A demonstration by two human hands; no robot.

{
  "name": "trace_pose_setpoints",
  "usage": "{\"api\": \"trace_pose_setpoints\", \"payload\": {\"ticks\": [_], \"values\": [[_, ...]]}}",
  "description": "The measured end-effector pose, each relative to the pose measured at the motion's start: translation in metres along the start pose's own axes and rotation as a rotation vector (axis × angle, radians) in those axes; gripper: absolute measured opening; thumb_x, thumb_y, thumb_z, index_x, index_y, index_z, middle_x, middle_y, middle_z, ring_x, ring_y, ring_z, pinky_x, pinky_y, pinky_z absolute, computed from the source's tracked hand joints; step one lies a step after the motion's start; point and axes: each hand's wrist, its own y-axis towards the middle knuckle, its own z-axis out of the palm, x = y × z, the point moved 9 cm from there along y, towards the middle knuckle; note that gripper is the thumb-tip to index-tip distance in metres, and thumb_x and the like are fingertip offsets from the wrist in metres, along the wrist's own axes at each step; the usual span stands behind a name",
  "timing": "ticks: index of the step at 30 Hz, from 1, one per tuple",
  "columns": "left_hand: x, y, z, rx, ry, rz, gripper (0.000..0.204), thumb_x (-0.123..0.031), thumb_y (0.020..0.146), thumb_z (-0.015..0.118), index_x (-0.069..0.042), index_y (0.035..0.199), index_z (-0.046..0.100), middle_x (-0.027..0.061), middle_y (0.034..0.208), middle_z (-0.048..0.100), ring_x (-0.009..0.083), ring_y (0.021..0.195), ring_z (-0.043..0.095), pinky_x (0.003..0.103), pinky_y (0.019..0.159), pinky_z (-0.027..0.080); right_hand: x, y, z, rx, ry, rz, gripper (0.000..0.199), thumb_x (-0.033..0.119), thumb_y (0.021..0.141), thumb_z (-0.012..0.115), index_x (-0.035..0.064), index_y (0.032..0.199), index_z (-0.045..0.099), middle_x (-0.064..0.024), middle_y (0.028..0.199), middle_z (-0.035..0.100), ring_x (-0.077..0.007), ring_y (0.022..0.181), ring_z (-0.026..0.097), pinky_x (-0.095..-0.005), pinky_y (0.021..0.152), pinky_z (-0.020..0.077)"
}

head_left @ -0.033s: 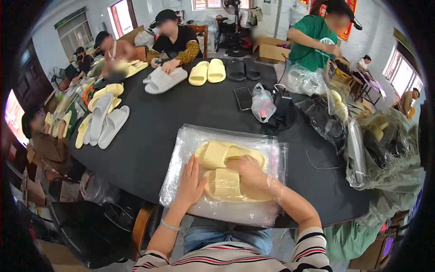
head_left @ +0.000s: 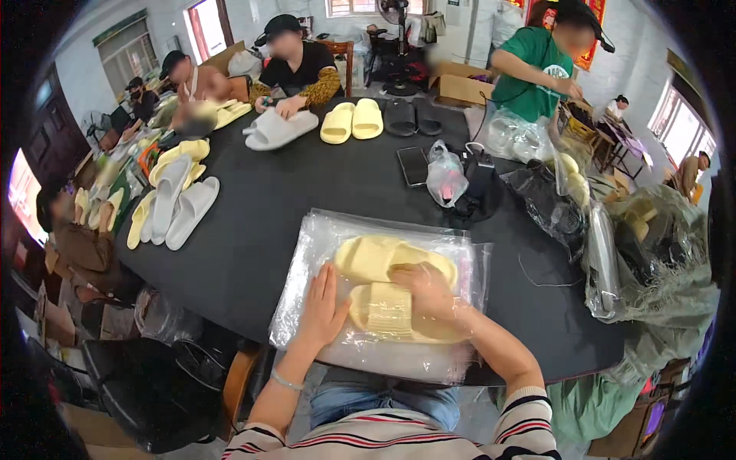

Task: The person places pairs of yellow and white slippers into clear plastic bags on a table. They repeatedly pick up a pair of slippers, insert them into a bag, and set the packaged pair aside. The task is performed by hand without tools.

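Observation:
A pair of pale yellow slippers (head_left: 368,259) lies side by side on a stack of clear plastic bags (head_left: 295,303), at the table's near edge. Clear film with a shiny edge shows over the lower slipper and my right wrist. My right hand (head_left: 425,290) comes in from the right, its fingers curled at the inner edges where the two slippers meet; the fingertips are partly hidden. Flat on the bags at the slippers' left end rests my left hand (head_left: 323,307), fingers stretched out, its thumb close to the lower slipper.
On the black table (head_left: 253,230) are grey slippers (head_left: 192,215), yellow slippers (head_left: 353,121), black slippers (head_left: 410,116), a phone (head_left: 412,166) and a small knotted plastic bag (head_left: 445,176). A large woven sack (head_left: 659,268) stands right. Co-workers sit across; a person in green (head_left: 533,73) stands far right.
The yellow slippers have slid slightly to the right together with my right hand. My left hand stays in place.

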Motion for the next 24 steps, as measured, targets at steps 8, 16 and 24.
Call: {"api": "trace_pose_setpoints", "payload": {"ticks": [8,16,24], "values": [[0.006,0.002,0.010,0.006,0.074,-0.024,0.076,-0.044,0.098,0.046,0.008,0.149,0.023,0.0264,0.155,0.024,0.0372,0.146,0.022,0.050,0.119,0.014,-0.064,-0.166,-0.086,-0.254,-0.191,0.481,0.034,0.006,0.070,0.067,0.0067,0.104,0.069,-0.0153,0.118,0.067,-0.0347,0.099,0.065,-0.0431,0.085,0.0492],[-0.005,0.004,-0.005,-0.020,-0.064,0.028,0.072,-0.032,0.093,0.060,0.005,0.147,0.029,0.0261,0.151,0.032,0.0391,0.141,0.031,0.052,0.118,0.017,-0.124,-0.303,-0.140,-0.238,-0.357,0.844,0.046,0.015,0.075,0.071,0.0010,0.118,0.062,-0.0203,0.109,0.066,-0.0375,0.102,0.063,-0.0424,0.087,0.0493],[0.030,0.085,-0.063,-0.120,-0.253,-0.151,0.068,-0.029,0.085,0.073,0.002,0.138,0.045,0.0206,0.139,0.051,0.0326,0.130,0.048,0.040,0.106,0.039,0.047,-0.133,-0.179,-0.404,-0.284,0.436,0.056,0.007,0.065,0.077,0.0113,0.119,0.062,-0.0117,0.110,0.066,-0.0319,0.104,0.061,-0.0439,0.091,0.0459]]}}
